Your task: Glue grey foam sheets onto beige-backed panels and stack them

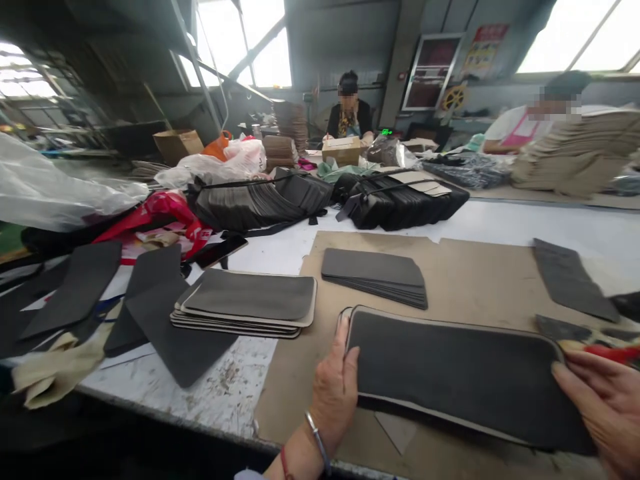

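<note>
A dark grey rectangular panel (455,373) with rounded corners and a pale border is held just over the brown cardboard at the table's front. My left hand (336,380) grips its left end, thumb on top and fingers along the edge. At the right end, my right hand (600,393) pinches the corner between thumb and fingers. Beyond the panel lies a fanned pile of plain dark grey pieces (373,273). To the left sits a stack of dark panels with pale borders (247,297). Something red (610,353) shows behind my right hand, partly hidden.
Loose dark sheets (150,300) and a beige cloth (60,367) lie at the left, near a phone (223,250). Strapped black bundles (405,200) stand across the back. Another dark piece (573,277) rests at the right. Two people sit beyond the table.
</note>
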Motion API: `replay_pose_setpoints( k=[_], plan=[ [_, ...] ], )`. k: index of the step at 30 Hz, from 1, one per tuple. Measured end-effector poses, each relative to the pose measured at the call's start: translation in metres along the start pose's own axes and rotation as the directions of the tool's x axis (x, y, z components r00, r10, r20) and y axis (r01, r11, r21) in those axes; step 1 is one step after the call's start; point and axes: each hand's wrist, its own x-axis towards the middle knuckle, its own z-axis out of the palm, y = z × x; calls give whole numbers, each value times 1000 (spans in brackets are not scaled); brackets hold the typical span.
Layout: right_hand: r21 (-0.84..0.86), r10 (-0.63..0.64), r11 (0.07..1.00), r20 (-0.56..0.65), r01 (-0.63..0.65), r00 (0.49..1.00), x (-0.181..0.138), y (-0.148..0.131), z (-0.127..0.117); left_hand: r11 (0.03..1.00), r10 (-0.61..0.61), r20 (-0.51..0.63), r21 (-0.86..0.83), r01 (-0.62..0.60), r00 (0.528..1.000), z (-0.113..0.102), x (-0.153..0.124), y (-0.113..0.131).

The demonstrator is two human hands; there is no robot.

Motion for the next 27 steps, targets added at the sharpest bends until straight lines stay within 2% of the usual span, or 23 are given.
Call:
replay_pose_setpoints(
  k=[2,3,5,7,10,13,17,22,27],
  plan=[
    [6,-4,1000,-94,5,996,-12,-14,-1,971,-154,5,-184,152,988,-1,4,5],
    [10,27,1000,-85,-26,996,-15,-18,1,932,-224,35,-286,224,974,-1,6,6],
    [20,158,987,29,-158,987,-17,-19,5,816,-326,128,-463,347,937,0,11,7],
    [-17,265,964,144,-265,953,-16,-15,5,720,-368,197,-557,413,909,1,14,6],
    [-85,265,964,272,-252,925,-14,-5,0,693,-384,208,-578,430,899,1,21,10],
    [-117,240,970,288,-215,927,-13,2,-3,744,-356,200,-530,407,913,-3,30,22],
    [-110,158,984,211,-137,965,-13,8,0,841,-268,201,-427,331,942,-11,43,41],
    [-142,-2,990,75,13,997,-17,14,3,956,-140,150,-237,173,979,-18,49,69],
    [-51,-23,998,42,25,999,-19,17,4,1000,8,88,-6,-7,996,-20,45,112]
  ],
)
